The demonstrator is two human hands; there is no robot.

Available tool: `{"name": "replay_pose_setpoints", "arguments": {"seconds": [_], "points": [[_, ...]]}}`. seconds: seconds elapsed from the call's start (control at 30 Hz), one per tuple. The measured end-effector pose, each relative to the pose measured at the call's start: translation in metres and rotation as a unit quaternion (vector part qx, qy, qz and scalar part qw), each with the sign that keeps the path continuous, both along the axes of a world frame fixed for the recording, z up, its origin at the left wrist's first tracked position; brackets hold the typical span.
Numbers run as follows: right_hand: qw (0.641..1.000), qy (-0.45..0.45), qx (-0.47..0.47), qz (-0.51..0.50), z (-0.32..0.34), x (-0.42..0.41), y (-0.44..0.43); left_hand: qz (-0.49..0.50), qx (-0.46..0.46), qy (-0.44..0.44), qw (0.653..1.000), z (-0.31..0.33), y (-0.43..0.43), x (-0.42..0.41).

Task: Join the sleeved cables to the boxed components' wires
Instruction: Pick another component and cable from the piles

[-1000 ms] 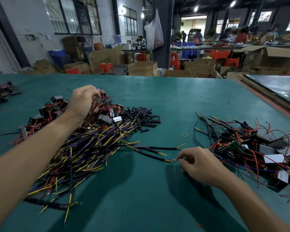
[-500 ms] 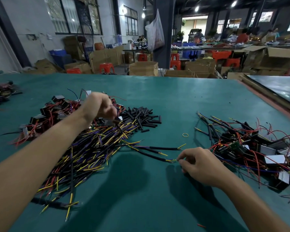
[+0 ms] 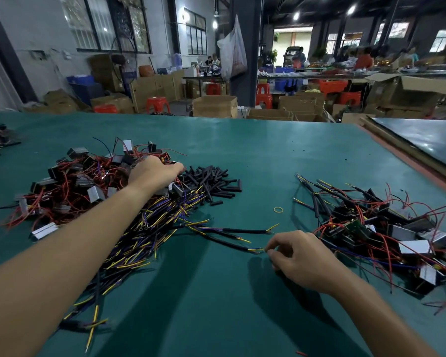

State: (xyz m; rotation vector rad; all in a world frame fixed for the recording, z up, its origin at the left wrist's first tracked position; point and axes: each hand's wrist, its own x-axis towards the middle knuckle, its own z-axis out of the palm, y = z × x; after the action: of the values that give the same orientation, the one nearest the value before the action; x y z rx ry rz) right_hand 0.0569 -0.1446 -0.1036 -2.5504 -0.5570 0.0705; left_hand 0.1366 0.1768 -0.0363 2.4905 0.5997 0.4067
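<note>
Green table (image 3: 242,150), seen from the head camera I am monitoring. At my left lie the two supply heaps: the bundle of sleeved cables (image 3: 150,228) with yellow and purple ends, and behind it the boxed components (image 3: 75,181) trailing red wires. At my right is a smaller heap (image 3: 384,228) of boxes and cables together, which I take to be finished joins. Black tubing pieces (image 3: 214,181) lie between the heaps. The hands work apart. The left hand (image 3: 152,173) rests palm-down on the boxed components with its fingertips buried, so I cannot tell whether it grips one. The right hand (image 3: 299,256) pinches the bared tip of one sleeved cable (image 3: 232,244), which lies alone on the table in front of the bundle. I judge the step to be fetching a component for this cable. To do it well, I would lift a single box, let its red wires fall clear of the neighbouring ones before drawing it across, and keep the pinch close to the stripped ends so the strands stay gathered.
</note>
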Motion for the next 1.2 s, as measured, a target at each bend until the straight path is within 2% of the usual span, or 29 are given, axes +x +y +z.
{"name": "replay_pose_setpoints", "arguments": {"seconds": [0.2,0.27,0.37,0.43,0.53,0.67,0.8,0.9,1.07,1.2], "points": [[1.0,0.002,0.001,0.001,-0.001,0.0,0.0,0.041,-0.005,0.006,0.999,-0.007,-0.005,0.012],[1.0,0.004,0.002,0.003,-0.001,0.0,0.001,0.038,-0.026,-0.039,0.998,-0.01,-0.009,0.013],[1.0,0.002,0.001,0.004,-0.001,-0.001,0.001,0.015,-0.06,-0.161,0.985,-0.001,-0.025,0.009],[1.0,0.004,0.004,0.003,0.0,-0.001,0.002,-0.032,-0.143,-0.235,0.961,0.013,-0.035,0.008],[1.0,0.01,0.013,0.005,0.001,-0.002,0.002,-0.102,-0.33,-0.276,0.897,0.03,-0.05,0.001],[1.0,0.008,0.02,-0.001,0.001,-0.001,0.001,-0.156,-0.403,-0.255,0.865,0.031,-0.074,-0.02],[0.999,0.014,0.029,-0.002,-0.002,0.0,0.001,-0.154,-0.506,-0.237,0.815,0.028,-0.094,-0.043],[0.995,0.027,0.098,-0.012,-0.004,0.002,0.002,-0.188,-0.554,-0.188,0.789,0.021,-0.115,-0.059],[0.949,0.103,0.296,-0.023,-0.005,0.003,0.008,-0.255,-0.539,-0.091,0.797,-0.008,-0.152,-0.078],[0.927,0.092,0.363,-0.023,-0.004,0.001,0.014,-0.31,-0.469,-0.052,0.826,-0.028,-0.16,-0.082]]}}
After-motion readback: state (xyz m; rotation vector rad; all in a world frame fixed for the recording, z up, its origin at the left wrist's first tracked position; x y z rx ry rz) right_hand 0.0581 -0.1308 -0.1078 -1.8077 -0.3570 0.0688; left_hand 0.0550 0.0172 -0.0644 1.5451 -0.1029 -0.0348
